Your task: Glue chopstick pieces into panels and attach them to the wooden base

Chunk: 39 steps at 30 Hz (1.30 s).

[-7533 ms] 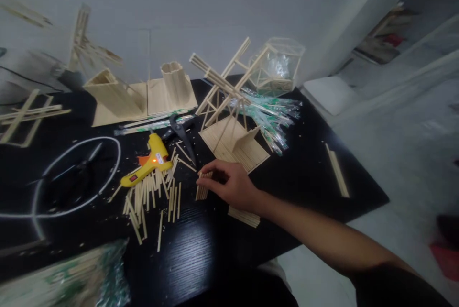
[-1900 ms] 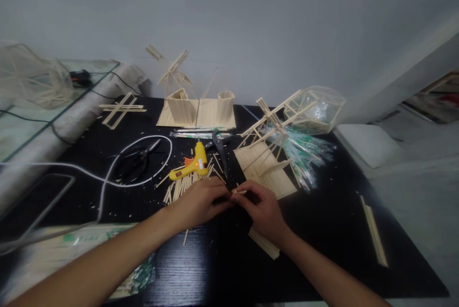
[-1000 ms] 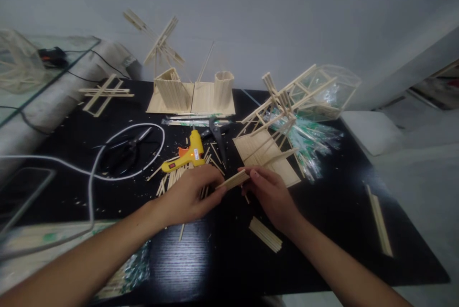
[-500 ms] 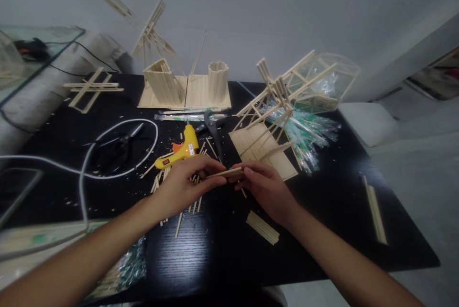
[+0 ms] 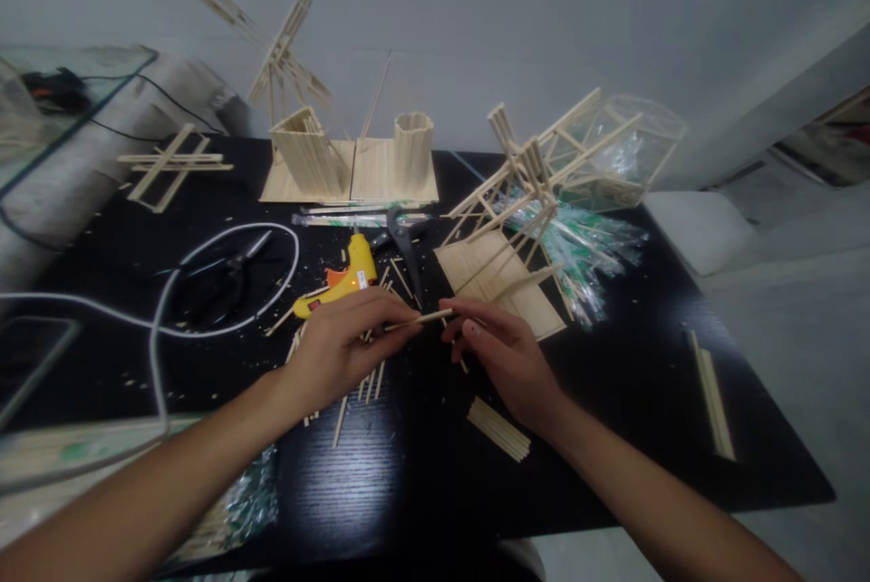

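My left hand pinches a short pale wooden stick between thumb and fingers, above the middle of the table. The stick points right, edge-on, so I cannot tell whether it is one stick or several side by side. My right hand is at its free end, fingers bent and thumb apart; a fingertip seems to touch the stick. Below the right hand lies a small flat panel of sticks. Loose cut sticks lie under the left hand, beside a yellow glue gun.
A wooden stick windmill frame on a base stands right of centre, by plastic wrappers. Two bases at the back carry stick towers. Pliers, a white cable and a black clamp-like tool lie on the dark table.
My right thumb and fingers have loosened from the stick's right end. My left hand has shifted slightly left, still holding the stick, which now shows a narrower edge.
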Each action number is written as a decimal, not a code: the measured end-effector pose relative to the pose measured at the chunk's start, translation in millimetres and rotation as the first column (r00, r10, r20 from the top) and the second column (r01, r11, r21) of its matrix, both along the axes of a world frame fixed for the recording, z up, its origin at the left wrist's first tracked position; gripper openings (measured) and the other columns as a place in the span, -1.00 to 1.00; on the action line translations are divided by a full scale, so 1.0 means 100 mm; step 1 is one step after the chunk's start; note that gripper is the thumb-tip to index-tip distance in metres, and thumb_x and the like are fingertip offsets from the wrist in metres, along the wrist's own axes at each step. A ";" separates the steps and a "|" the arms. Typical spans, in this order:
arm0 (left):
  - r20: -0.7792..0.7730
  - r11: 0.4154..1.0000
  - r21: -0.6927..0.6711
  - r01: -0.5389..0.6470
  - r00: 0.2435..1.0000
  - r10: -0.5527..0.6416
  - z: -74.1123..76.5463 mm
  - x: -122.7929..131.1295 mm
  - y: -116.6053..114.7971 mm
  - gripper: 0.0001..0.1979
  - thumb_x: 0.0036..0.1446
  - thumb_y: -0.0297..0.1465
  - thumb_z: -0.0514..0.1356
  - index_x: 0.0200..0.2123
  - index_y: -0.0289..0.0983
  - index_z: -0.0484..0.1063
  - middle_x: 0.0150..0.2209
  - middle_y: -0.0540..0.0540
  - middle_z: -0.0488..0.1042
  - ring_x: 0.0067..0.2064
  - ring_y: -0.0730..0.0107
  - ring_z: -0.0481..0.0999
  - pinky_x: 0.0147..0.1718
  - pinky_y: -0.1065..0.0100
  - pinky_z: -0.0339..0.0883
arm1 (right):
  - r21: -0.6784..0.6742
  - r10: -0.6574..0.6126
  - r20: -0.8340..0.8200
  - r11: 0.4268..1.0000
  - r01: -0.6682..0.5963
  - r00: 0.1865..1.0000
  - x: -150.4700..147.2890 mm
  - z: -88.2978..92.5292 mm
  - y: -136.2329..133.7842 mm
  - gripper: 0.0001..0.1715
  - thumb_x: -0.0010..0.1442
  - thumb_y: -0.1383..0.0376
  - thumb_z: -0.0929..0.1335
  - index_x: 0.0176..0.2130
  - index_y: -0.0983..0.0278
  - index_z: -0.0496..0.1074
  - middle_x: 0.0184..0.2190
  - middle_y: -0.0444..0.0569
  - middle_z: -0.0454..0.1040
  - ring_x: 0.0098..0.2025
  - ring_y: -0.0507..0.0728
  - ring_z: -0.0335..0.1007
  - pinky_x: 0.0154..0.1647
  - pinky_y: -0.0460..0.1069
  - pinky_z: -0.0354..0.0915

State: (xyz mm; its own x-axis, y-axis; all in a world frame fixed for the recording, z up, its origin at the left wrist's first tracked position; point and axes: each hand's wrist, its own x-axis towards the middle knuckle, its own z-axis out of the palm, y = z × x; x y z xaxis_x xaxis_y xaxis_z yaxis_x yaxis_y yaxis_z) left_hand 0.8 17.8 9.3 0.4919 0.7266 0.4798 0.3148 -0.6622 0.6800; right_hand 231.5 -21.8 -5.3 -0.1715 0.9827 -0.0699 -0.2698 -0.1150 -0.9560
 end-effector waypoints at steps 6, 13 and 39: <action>-0.044 0.996 0.092 -0.011 0.999 0.015 -0.01 -0.01 -0.01 -0.91 0.30 -0.47 0.31 -0.13 -0.25 0.56 -0.18 -0.11 0.62 -0.15 0.36 0.63 -0.12 0.33 0.53 | 0.078 -0.142 0.051 0.987 0.138 0.989 0.02 0.04 0.02 -0.61 0.25 0.16 0.51 0.08 0.04 0.57 -0.15 -0.08 0.56 -0.26 0.05 0.51 -0.33 -0.05 0.46; -0.147 0.956 0.280 0.090 0.988 -0.049 -0.04 -0.03 -0.04 -0.81 0.30 -0.56 0.27 -0.05 -0.24 0.51 -0.12 -0.14 0.57 -0.10 0.31 0.57 -0.11 0.28 0.50 | -0.216 0.042 0.003 0.976 -0.040 0.999 -0.05 0.00 0.01 -0.54 0.19 -0.03 0.52 -0.12 0.26 0.53 -0.37 -0.07 0.60 -0.40 0.07 0.58 -0.45 -0.06 0.47; -0.150 0.938 -0.338 0.075 0.980 -0.132 0.06 0.03 0.01 -0.79 0.35 -0.31 0.21 -0.28 -0.27 0.58 -0.41 -0.02 0.56 -0.41 0.45 0.51 -0.44 0.44 0.31 | -0.058 -0.054 0.125 0.996 0.061 0.991 -0.06 0.03 0.00 -0.60 0.03 0.09 0.62 -0.19 0.20 0.57 -0.34 -0.11 0.63 -0.36 0.10 0.58 -0.23 0.06 0.57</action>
